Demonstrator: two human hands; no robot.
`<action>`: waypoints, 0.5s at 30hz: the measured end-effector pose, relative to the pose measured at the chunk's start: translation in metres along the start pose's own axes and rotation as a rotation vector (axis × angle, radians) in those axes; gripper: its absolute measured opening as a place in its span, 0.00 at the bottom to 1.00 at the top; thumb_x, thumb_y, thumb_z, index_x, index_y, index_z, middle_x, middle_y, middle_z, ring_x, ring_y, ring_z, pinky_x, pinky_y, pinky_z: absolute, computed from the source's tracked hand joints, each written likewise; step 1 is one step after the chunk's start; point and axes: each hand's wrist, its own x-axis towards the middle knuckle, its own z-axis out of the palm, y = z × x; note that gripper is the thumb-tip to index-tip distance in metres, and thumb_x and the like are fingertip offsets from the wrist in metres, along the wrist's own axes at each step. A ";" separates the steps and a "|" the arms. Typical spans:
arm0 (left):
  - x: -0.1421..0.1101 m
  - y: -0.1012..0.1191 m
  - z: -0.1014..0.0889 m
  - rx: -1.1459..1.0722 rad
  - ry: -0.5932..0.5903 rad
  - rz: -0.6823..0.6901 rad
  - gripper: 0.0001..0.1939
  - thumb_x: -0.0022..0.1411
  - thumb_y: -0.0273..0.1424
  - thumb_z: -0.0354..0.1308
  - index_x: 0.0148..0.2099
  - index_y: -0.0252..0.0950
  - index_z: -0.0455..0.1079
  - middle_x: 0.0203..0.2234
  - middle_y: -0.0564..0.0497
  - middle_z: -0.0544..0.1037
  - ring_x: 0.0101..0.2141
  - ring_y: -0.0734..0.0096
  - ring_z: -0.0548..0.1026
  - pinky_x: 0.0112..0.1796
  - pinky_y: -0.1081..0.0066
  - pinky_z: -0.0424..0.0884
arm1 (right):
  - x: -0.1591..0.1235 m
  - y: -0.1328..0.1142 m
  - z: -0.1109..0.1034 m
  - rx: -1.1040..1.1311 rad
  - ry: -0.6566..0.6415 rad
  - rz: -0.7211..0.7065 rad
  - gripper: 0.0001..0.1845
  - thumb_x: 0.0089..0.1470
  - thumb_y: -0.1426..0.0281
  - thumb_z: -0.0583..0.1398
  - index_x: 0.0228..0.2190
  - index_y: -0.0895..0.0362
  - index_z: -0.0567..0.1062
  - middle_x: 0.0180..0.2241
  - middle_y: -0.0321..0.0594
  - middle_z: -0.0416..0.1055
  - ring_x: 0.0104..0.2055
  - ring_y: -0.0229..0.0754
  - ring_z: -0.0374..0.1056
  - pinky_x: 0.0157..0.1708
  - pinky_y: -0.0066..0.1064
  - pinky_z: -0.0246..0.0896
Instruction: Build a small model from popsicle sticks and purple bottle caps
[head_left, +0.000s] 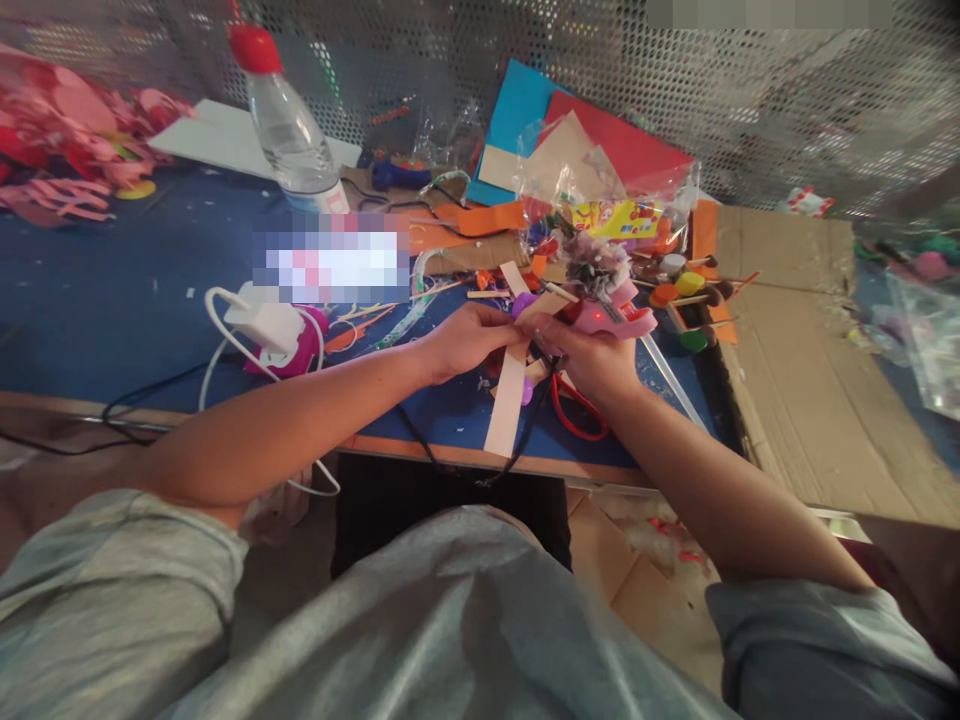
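Head view: beige strip (pixel 508 405) pinched by left hand (pixel 476 340), lower end running to 6 o'clock over counter (pixel 150 290). Right hand (pixel 596 358) placed at 3 o'clock, pink tool (pixel 611 318) just above; its exact grip cannot be told. Strip best kept flat, unbent, clear of red-handled scissors (pixel 581 432).
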 end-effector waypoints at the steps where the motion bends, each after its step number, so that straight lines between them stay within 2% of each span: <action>1: 0.000 0.001 0.000 -0.002 0.004 -0.001 0.19 0.76 0.26 0.67 0.29 0.31 0.80 0.19 0.53 0.78 0.19 0.78 0.73 0.24 0.76 0.67 | 0.000 -0.002 0.001 0.030 0.038 0.011 0.25 0.54 0.44 0.78 0.38 0.50 0.83 0.38 0.38 0.83 0.41 0.48 0.79 0.46 0.46 0.81; 4: -0.001 0.002 0.001 -0.004 0.009 -0.005 0.19 0.76 0.25 0.67 0.28 0.32 0.79 0.19 0.53 0.77 0.19 0.78 0.72 0.24 0.76 0.67 | -0.001 -0.008 0.004 0.070 0.101 0.033 0.25 0.48 0.47 0.81 0.34 0.50 0.83 0.36 0.37 0.82 0.39 0.48 0.78 0.44 0.46 0.81; 10: 0.000 0.000 0.002 0.018 -0.007 -0.003 0.20 0.77 0.28 0.68 0.28 0.32 0.79 0.18 0.53 0.77 0.18 0.77 0.73 0.24 0.75 0.69 | -0.001 -0.012 0.006 0.061 0.071 0.044 0.26 0.48 0.45 0.81 0.30 0.50 0.80 0.31 0.36 0.78 0.33 0.44 0.72 0.37 0.42 0.76; 15: -0.002 0.003 0.002 0.029 -0.011 -0.018 0.21 0.78 0.27 0.66 0.28 0.32 0.78 0.18 0.53 0.77 0.17 0.77 0.72 0.23 0.75 0.69 | -0.002 -0.018 0.007 0.053 0.057 0.023 0.25 0.50 0.45 0.80 0.31 0.50 0.82 0.34 0.38 0.82 0.38 0.48 0.78 0.44 0.46 0.80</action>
